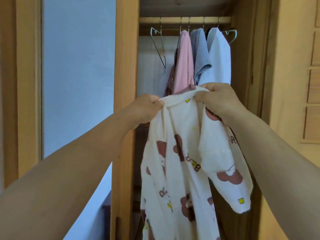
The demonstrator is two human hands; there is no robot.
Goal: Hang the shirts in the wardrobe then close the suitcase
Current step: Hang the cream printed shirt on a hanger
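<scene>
Shirts are the matter here: one soft cream shirt (181,153), printed with brown bears and letters, hangs limp at the centre of the frame before the open wooden wardrobe (126,66). At its left, the left hand (145,108) pinches the ribbed collar; at its right, the right hand (218,101) grips the collar's other side. Above, from left to right on the wooden rail (173,19): a bare wire hanger (158,45), a pink shirt (184,61), two pale blue shirts (220,56).
</scene>
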